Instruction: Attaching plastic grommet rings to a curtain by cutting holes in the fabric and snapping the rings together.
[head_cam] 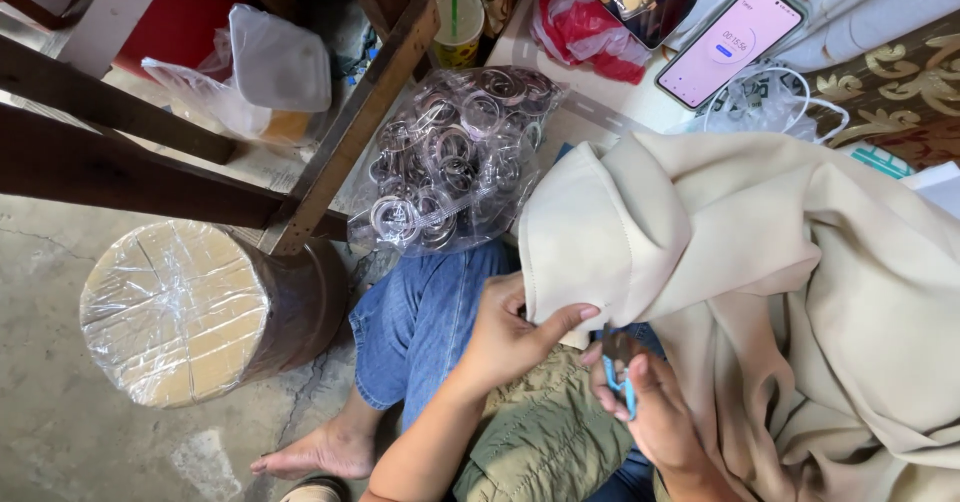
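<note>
A large cream fabric (760, 262) with a stitched hem is bunched over my lap and spreads to the right. My left hand (510, 334) pinches the folded hem edge, thumb on top. My right hand (655, 417) sits just below the fabric and grips small scissors with blue handles (620, 372), blades pointing up at the hem beside my left thumb. Under both hands lie my blue jeans (425, 322) and an olive quilted cloth (545, 432).
A clear bag of metal rings (455, 157) lies above my knee. Left are a plastic-wrapped round stool (185, 307) and dark wooden frame legs (340, 132). Two phones (730, 42), a white cable (780, 97), a red bag (590, 22) and a cup (457, 22) sit at top.
</note>
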